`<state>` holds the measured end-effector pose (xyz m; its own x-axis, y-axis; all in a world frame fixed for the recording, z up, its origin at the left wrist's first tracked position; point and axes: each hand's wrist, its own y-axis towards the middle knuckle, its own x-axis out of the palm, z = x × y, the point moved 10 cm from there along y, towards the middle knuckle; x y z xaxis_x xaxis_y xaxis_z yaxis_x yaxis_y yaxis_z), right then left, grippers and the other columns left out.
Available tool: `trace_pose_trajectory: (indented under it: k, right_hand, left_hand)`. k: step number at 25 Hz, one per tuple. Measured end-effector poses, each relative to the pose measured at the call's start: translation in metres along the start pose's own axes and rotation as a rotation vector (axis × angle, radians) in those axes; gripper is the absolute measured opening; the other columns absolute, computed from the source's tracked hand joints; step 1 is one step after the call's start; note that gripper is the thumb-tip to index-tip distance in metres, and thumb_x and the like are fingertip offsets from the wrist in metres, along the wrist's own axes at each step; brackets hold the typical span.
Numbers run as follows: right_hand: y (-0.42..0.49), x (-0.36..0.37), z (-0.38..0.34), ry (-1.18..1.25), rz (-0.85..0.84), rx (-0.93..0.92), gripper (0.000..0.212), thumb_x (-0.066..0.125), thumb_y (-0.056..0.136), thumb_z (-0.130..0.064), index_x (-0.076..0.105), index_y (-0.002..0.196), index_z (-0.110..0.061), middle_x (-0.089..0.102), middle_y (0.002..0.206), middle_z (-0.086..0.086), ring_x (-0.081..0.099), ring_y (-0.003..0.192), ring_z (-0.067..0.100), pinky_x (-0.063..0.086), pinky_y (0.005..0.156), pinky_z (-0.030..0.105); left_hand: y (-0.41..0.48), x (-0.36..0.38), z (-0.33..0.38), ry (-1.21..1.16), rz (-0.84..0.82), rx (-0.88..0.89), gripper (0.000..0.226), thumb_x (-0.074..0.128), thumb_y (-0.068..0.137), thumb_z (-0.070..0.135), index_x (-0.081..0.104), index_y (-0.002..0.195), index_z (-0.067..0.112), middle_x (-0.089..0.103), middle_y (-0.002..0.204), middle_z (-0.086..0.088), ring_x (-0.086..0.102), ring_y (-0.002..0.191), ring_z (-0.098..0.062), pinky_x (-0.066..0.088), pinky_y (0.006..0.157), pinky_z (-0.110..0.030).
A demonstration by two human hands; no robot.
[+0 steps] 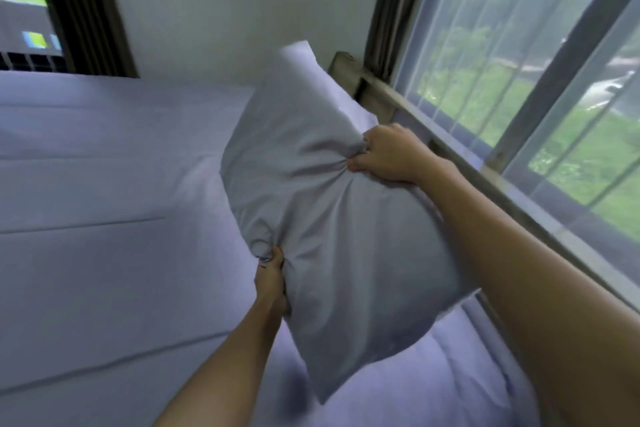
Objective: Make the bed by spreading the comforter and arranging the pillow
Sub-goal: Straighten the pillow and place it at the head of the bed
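Note:
A grey pillow [332,218] is held up in the air above the bed, tilted, with its far corner pointing toward the wall. My left hand [272,282] grips a bunch of the pillowcase at the pillow's left edge. On the right side, my right hand [389,154] clutches gathered fabric. A pale lavender comforter [104,218] lies spread flat over the bed beneath, showing long stitched seams. The pillow hides the part of the bed under it.
A wooden bed frame rail [388,90] runs along the right side, right beside a large window [519,80]. A white wall [225,3] stands behind the bed. At the far left hangs a dark curtain [83,3] next to a second window.

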<state>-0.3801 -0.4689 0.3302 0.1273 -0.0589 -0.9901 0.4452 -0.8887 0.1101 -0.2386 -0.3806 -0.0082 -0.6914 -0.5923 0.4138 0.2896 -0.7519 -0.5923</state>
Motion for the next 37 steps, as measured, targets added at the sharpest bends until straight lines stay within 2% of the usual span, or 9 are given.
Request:
trace_pose_trajectory:
  k: [9,15,17,20,22,25,28,32,37]
  right_hand:
    - [-0.004,-0.021,0.240,-0.222,0.032,0.116,0.038,0.061,0.084,-0.038,0.065,0.107,-0.007,0.061,0.113,0.027,0.056,0.105,0.041,0.041,0.076,0.037]
    - [-0.006,0.097,0.353,-0.219,-0.101,0.291,0.038,0.053,0.085,-0.027,0.060,0.119,-0.011,0.048,0.133,0.031,0.055,0.113,0.043,0.046,0.086,0.041]
    - [-0.018,0.096,0.398,-0.199,0.016,0.406,0.034,0.052,0.086,-0.027,0.062,0.113,-0.009,0.059,0.119,0.029,0.059,0.103,0.043,0.045,0.076,0.039]
    - [-0.020,0.076,0.441,-0.057,0.088,0.473,0.045,0.055,0.085,-0.050,0.062,0.105,-0.011,0.065,0.105,0.022,0.060,0.096,0.040,0.042,0.069,0.037]
    - [-0.019,0.077,0.453,0.092,0.067,0.488,0.062,0.060,0.077,-0.062,0.054,0.109,-0.010,0.061,0.112,0.019,0.057,0.102,0.038,0.043,0.076,0.040]
    - [-0.033,0.090,0.466,0.325,0.001,0.587,0.087,0.055,0.072,-0.076,0.041,0.128,-0.011,0.045,0.136,0.015,0.046,0.123,0.034,0.040,0.098,0.044]
    - [-0.047,0.092,0.472,0.255,-0.078,0.669,0.094,0.045,0.072,-0.081,0.034,0.138,-0.015,0.046,0.142,0.012,0.047,0.125,0.034,0.041,0.100,0.048]
    - [-0.068,0.060,0.428,-0.096,0.185,0.662,0.059,0.044,0.089,-0.055,0.045,0.129,-0.012,0.061,0.118,0.021,0.059,0.105,0.040,0.041,0.075,0.040]
    - [-0.145,0.046,0.389,0.055,0.247,0.802,0.046,0.049,0.085,-0.033,0.052,0.128,-0.015,0.059,0.126,0.018,0.055,0.117,0.037,0.039,0.099,0.045]
  left_hand:
    - [0.075,0.269,-0.164,-0.113,-0.148,-0.055,0.080,0.073,0.056,0.069,0.063,0.122,0.024,0.066,0.122,-0.003,0.064,0.107,-0.027,0.049,0.098,-0.047]
    - [0.056,0.331,-0.244,0.196,-0.259,-0.207,0.035,0.057,0.090,0.028,0.055,0.123,0.013,0.063,0.116,-0.009,0.062,0.105,-0.028,0.055,0.084,-0.041]
    - [0.065,0.341,-0.247,0.420,-0.290,-0.121,0.037,0.059,0.087,0.031,0.056,0.121,0.017,0.065,0.120,-0.006,0.063,0.106,-0.026,0.056,0.081,-0.034]
    - [0.074,0.326,-0.248,0.670,-0.165,0.042,0.063,0.057,0.078,0.039,0.041,0.135,0.020,0.051,0.139,-0.004,0.050,0.125,-0.022,0.040,0.108,-0.038]
    - [0.045,0.316,-0.250,0.620,-0.155,0.087,0.047,0.048,0.092,0.024,0.037,0.136,0.013,0.047,0.136,-0.002,0.044,0.127,-0.017,0.030,0.112,-0.030]
    - [0.011,0.299,-0.295,0.630,-0.367,-0.157,0.042,0.034,0.101,0.033,0.034,0.141,0.018,0.040,0.138,0.009,0.040,0.131,-0.017,0.028,0.114,-0.029]
    - [0.010,0.277,-0.335,0.804,-0.499,-0.438,0.070,0.052,0.078,0.053,0.044,0.140,0.022,0.055,0.137,0.001,0.050,0.126,-0.020,0.037,0.112,-0.041]
    - [-0.014,0.292,-0.257,1.325,-0.553,-0.117,0.037,0.044,0.090,0.014,0.056,0.123,0.004,0.058,0.131,-0.014,0.053,0.120,-0.027,0.043,0.097,-0.029]
    - [-0.030,0.337,-0.149,1.442,-0.512,0.284,0.037,0.046,0.084,0.025,0.063,0.112,0.007,0.065,0.121,-0.011,0.060,0.111,-0.028,0.048,0.093,-0.032]
